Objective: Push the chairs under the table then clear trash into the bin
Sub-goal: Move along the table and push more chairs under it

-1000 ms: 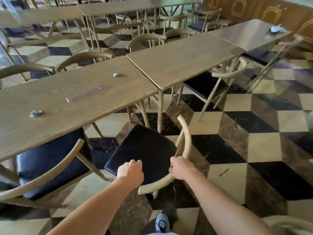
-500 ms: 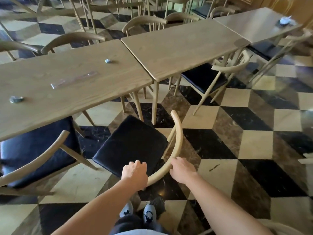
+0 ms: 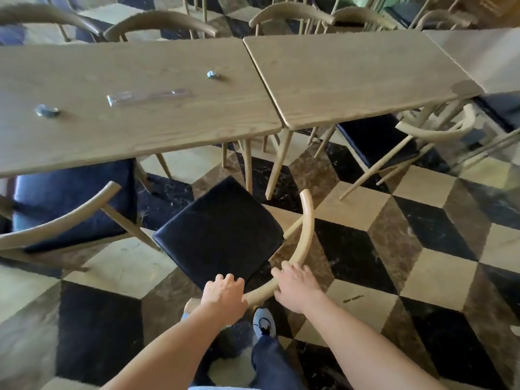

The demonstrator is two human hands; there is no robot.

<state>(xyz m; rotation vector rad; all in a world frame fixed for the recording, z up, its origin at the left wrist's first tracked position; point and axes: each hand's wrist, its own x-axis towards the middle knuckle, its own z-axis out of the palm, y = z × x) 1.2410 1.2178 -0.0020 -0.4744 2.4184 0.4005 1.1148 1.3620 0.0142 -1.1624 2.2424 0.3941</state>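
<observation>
A wooden chair with a black cushion (image 3: 219,235) stands turned at an angle just in front of the long wooden table (image 3: 174,136). Both hands hold its curved backrest (image 3: 305,229): my left hand (image 3: 223,294) grips the near part, my right hand (image 3: 297,285) is wrapped on it a little to the right. On the table lie a clear plastic wrapper (image 3: 149,96), a small crumpled foil bit (image 3: 213,75) and another crumpled bit (image 3: 46,111) at the left.
A second dark-cushioned chair (image 3: 70,206) sits partly under the table at the left. A second table (image 3: 357,77) adjoins on the right with a chair (image 3: 382,142) half under it. More chairs line the far side. The floor is checkered marble.
The view has moved closer to the table and tilted down. The chair has shifted toward the table with both hands still on its backrest; my feet have stepped forward.
</observation>
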